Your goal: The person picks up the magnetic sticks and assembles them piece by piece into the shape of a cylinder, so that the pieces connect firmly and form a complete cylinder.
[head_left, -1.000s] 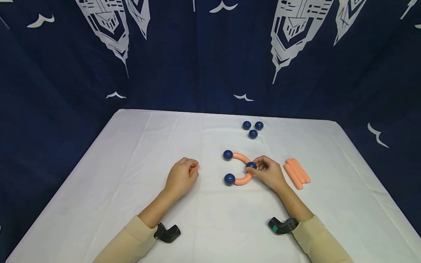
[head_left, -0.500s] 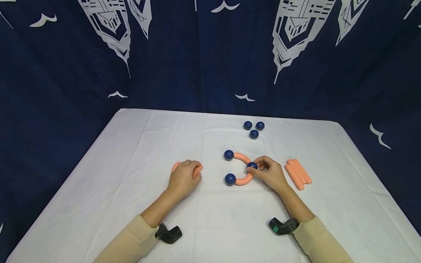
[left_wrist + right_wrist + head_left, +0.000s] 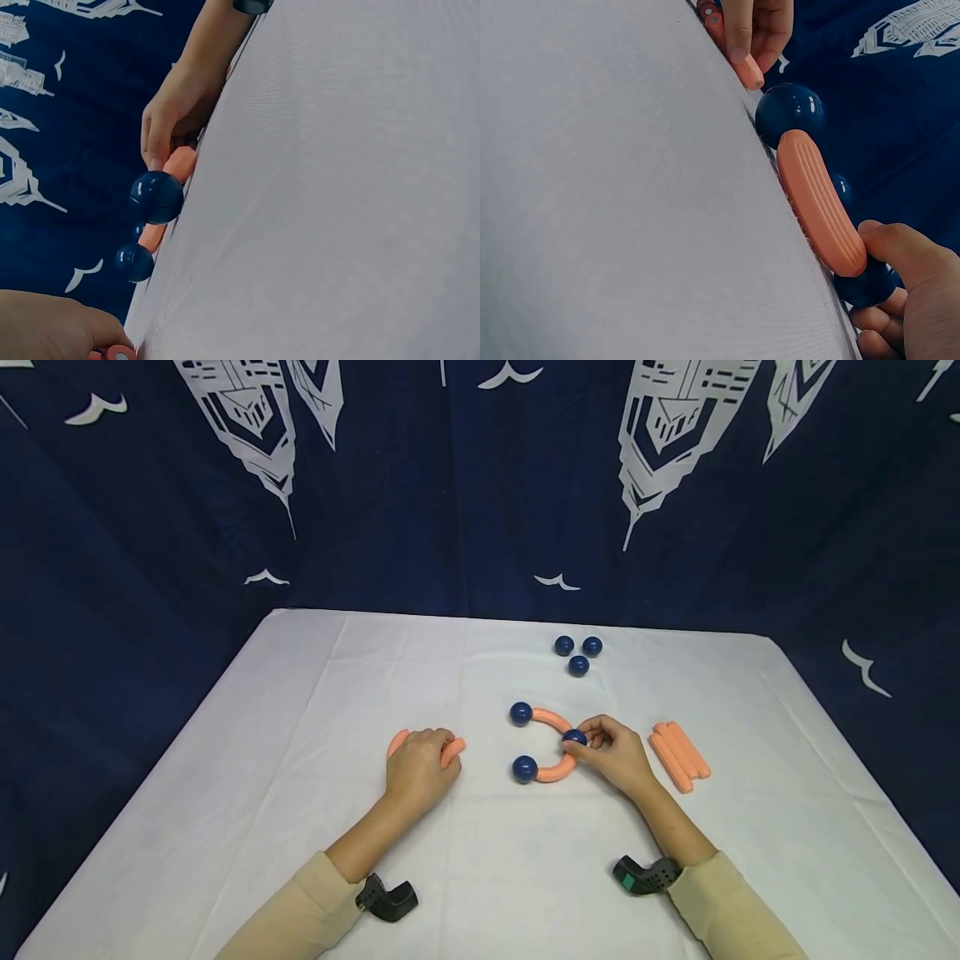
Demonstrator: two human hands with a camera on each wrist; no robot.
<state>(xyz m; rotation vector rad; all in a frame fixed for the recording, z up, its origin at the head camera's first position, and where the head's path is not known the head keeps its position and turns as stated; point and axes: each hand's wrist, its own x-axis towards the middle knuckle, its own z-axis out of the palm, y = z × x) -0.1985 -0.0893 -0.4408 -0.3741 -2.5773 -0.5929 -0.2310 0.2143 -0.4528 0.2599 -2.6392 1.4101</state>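
In the head view, my right hand [image 3: 613, 756] pinches a dark blue ball [image 3: 574, 739] between thumb and fingers. Two curved orange sticks [image 3: 553, 772] run left from that ball, each ending in another blue ball, the near one [image 3: 524, 769] and the far one [image 3: 521, 713]. To the left, my left hand [image 3: 422, 768] is over orange sticks, its thumb and fingers on one orange stick [image 3: 452, 752] whose end pokes out at the right. More orange [image 3: 397, 742] shows past the hand's left side. Round end faces [image 3: 120, 353] appear in the left wrist view; the palm hides the rest.
Several straight-looking orange sticks [image 3: 678, 757] lie side by side right of my right hand. Three loose blue balls [image 3: 578, 666] sit toward the back of the white-covered table [image 3: 525, 877]. A dark blue patterned curtain [image 3: 465, 485] hangs behind.
My left hand has shifted slightly right and toward me, and more of the orange sticks shows around it. The right hand and the blue ball it pinches stay put.
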